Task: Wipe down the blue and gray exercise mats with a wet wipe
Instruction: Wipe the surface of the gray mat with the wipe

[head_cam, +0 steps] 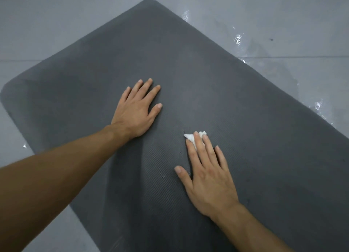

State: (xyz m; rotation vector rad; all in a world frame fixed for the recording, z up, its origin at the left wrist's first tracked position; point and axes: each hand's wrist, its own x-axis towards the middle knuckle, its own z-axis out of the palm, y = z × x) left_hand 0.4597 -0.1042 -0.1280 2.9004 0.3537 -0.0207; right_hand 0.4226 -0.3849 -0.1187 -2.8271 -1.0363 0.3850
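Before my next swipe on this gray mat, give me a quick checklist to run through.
1. Wet wipe under the right hand: ok, fingers press it onto the gray mat.
2. Left hand bracing the mat: ok, palm down.
3. Mat lying flat: cannot tell, a shadowed ripple runs between the hands.
4. Floor dry: not ok, wet patches along the mat's right edge.
5. Blue mat wiped: cannot tell, not in view.

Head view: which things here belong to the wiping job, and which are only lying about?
Job: gray mat; wet wipe, pressed on it by the right hand; left hand, flat on the mat.
Just there: tiled floor; wet patches on it. No blue mat in view.
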